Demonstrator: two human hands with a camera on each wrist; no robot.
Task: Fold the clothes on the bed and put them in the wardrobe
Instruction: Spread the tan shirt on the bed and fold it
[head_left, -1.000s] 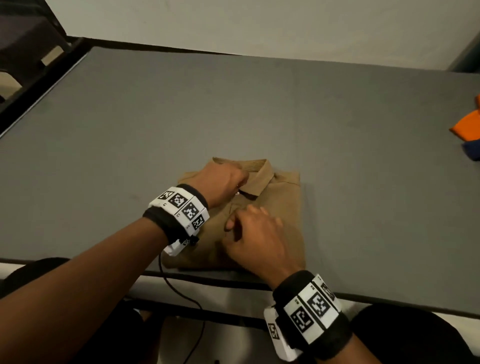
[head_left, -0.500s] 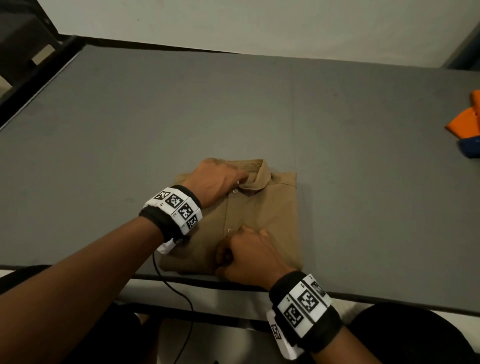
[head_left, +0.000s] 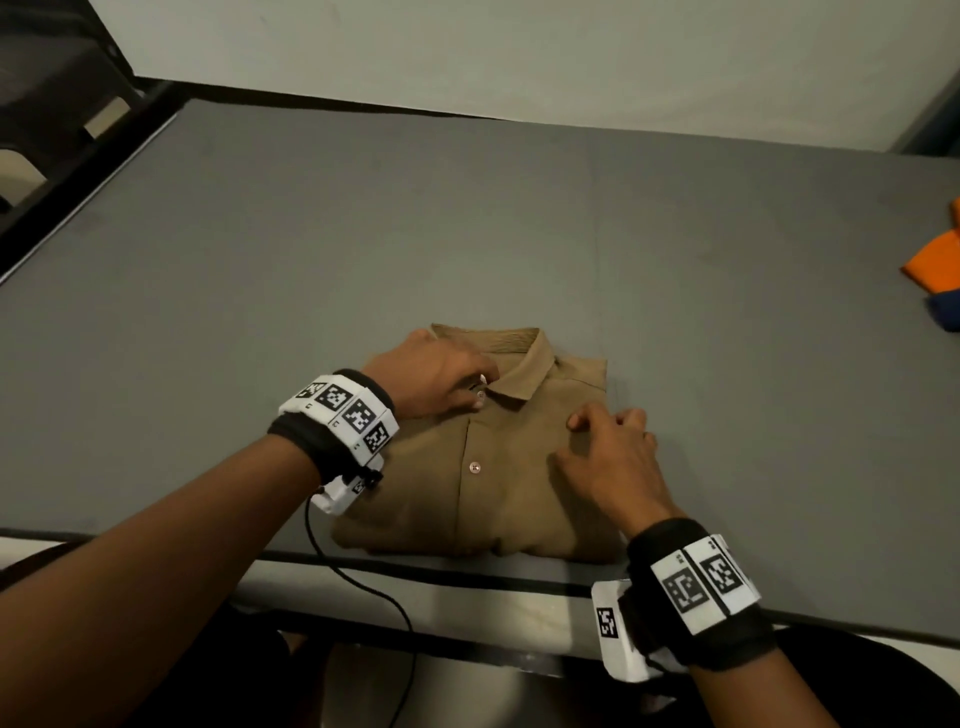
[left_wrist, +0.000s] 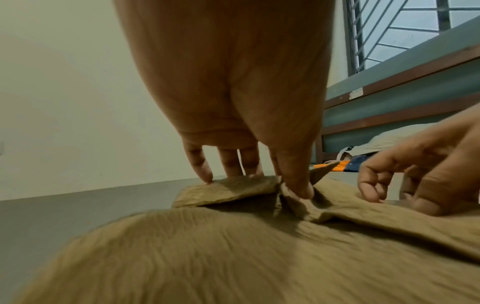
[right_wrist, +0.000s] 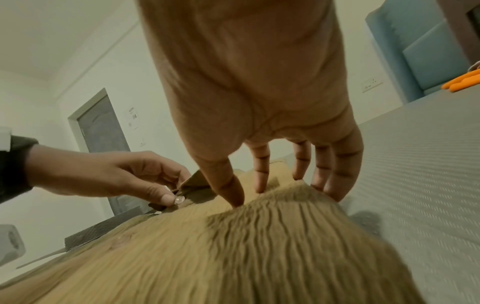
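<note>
Folded tan shirt, collar away from wearer; left hand pinches placket at top button; right hand fingertips spread, pressing shoulder.

Room dim, light soft and even. Head view dark at corners, bed edges bend near frame sides. Small dark shadows under both hands on shirt. Wrist views very wide, stretched at edges; shirt cloth close to camera blurry. Window bright, pale, no glare.
</note>
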